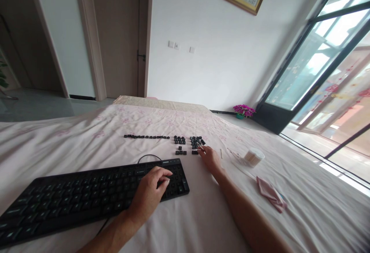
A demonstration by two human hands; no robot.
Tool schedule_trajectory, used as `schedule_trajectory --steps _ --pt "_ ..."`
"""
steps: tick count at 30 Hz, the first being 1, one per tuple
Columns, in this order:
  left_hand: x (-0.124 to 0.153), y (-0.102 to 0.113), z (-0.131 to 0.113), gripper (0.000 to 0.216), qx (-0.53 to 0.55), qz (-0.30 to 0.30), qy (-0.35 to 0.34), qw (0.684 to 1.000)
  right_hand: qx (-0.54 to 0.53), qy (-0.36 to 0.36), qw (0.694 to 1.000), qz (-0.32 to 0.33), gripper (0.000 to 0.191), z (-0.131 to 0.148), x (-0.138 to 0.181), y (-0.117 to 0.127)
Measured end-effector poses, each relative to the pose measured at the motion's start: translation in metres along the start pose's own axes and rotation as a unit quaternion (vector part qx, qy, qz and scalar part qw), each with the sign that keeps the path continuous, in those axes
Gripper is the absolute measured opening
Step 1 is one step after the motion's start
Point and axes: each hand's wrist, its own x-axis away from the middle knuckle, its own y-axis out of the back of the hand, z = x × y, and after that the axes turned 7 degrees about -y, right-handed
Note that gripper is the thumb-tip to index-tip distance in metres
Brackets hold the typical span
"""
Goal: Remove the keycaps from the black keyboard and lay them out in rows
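A black keyboard [86,197] lies at a slant on the cloth, with keycaps gone from its right end. My left hand [150,185] rests over that right end, thumb and index finger apart, with nothing visible between them. Loose black keycaps sit beyond the keyboard: a long row [147,136], a middle cluster [179,140] and a right cluster [194,141]. My right hand [210,158] is at the right cluster, fingers pinched on a thin pale stick that looks like a cotton swab [199,145]. Its tip reaches the keycaps.
Right of my right hand are a clear tub of cotton swabs [254,156], loose swabs [233,153] and a short pale stick [221,153]. A folded pink cloth [271,194] lies nearer. A light pink sheet [199,214] covers the surface. A thin cable [149,155] loops behind the keyboard.
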Motion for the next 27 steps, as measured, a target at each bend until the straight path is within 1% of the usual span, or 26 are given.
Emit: schedule_trajectory --steps 2,4,6,8,9,11,14,16,18,20,23,27 --pt "0.0 0.0 -0.001 0.02 0.0 -0.001 0.001 1.0 -0.026 0.005 1.0 -0.009 0.041 0.005 0.005 0.007" --pt "0.001 0.001 -0.001 0.02 0.001 -0.002 0.001 1.0 -0.104 0.034 0.994 0.005 0.049 0.013 0.013 0.017" --pt "0.001 0.001 -0.002 0.02 0.002 -0.004 0.003 1.0 -0.204 0.096 0.973 0.046 0.055 0.024 0.024 0.029" --pt "0.001 0.002 -0.002 0.022 0.001 -0.004 0.006 1.0 -0.229 0.164 0.957 0.07 0.054 0.036 0.037 0.041" --pt "0.001 0.002 -0.003 0.023 0.002 0.0 0.007 1.0 -0.229 0.18 0.953 0.084 0.052 0.042 0.045 0.046" --pt "0.0 0.003 -0.004 0.027 0.003 0.016 0.007 1.0 -0.245 0.183 0.942 0.14 0.047 0.052 0.06 0.053" --pt "-0.005 0.006 -0.009 0.03 -0.006 0.057 0.011 0.998 -0.291 0.156 0.915 0.231 0.028 0.063 0.077 0.055" --pt "-0.01 0.009 -0.012 0.033 -0.021 0.085 0.015 0.996 -0.302 0.15 0.898 0.284 0.018 0.067 0.084 0.055" --pt "-0.016 0.011 -0.014 0.036 -0.043 0.119 0.015 0.992 -0.3 0.153 0.885 0.321 0.014 0.068 0.087 0.054" --pt "-0.021 0.011 -0.015 0.04 -0.064 0.157 0.003 0.986 -0.291 0.152 0.881 0.34 0.014 0.068 0.088 0.054" --pt "-0.025 0.007 -0.014 0.037 -0.089 0.196 -0.016 0.976 -0.271 0.149 0.883 0.353 0.016 0.066 0.09 0.053" --pt "-0.021 -0.001 -0.011 0.027 -0.134 0.199 -0.027 0.97 -0.261 0.159 0.88 0.365 0.016 0.064 0.094 0.052"
